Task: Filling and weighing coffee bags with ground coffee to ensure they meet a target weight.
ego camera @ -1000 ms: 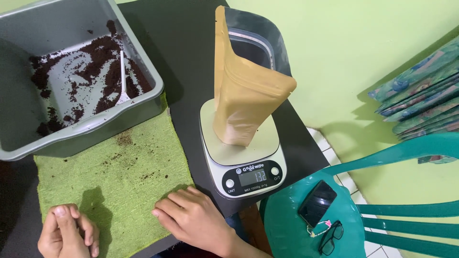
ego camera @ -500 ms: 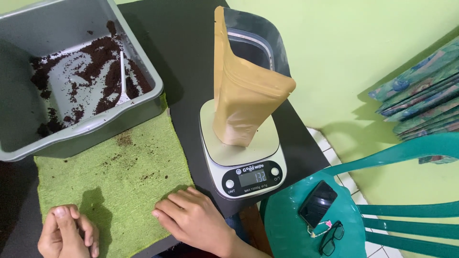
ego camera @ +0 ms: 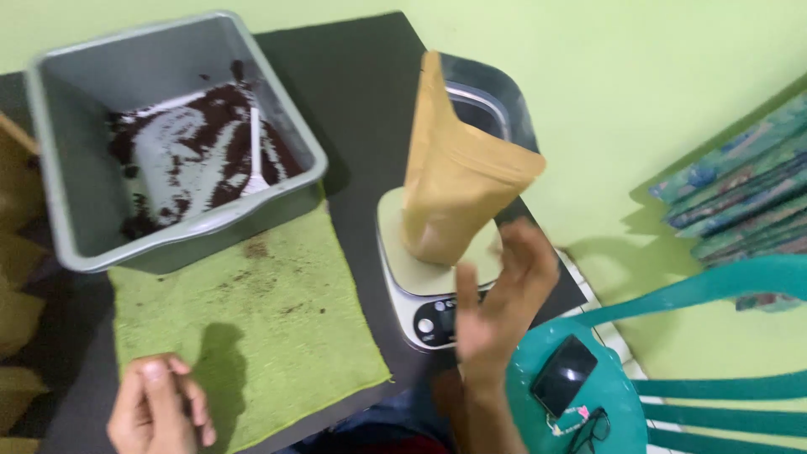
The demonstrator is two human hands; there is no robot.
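Note:
A tan stand-up paper pouch (ego camera: 454,176) stands upright on a small digital kitchen scale (ego camera: 412,290). My right hand (ego camera: 500,303) is raised just in front of the scale with fingers spread, close to the pouch's lower right side and holding nothing. My left hand (ego camera: 160,408) rests at the near edge of a green cloth (ego camera: 252,328), fingers curled, with nothing visible in it. A grey plastic tub (ego camera: 168,134) holding dark brown grounds and a white spoon (ego camera: 255,151) sits at the far left.
The dark table (ego camera: 353,92) ends just right of the scale. A teal plastic chair (ego camera: 672,370) stands beside it, with a black phone (ego camera: 563,374) and eyeglasses (ego camera: 588,429) on its seat. A metal-rimmed container (ego camera: 492,101) sits behind the pouch. Folded patterned fabric (ego camera: 740,185) lies at far right.
My right hand has lifted off the green cloth and moved right and up toward the pouch, opening its fingers. The view has shifted slightly. My left hand stays put.

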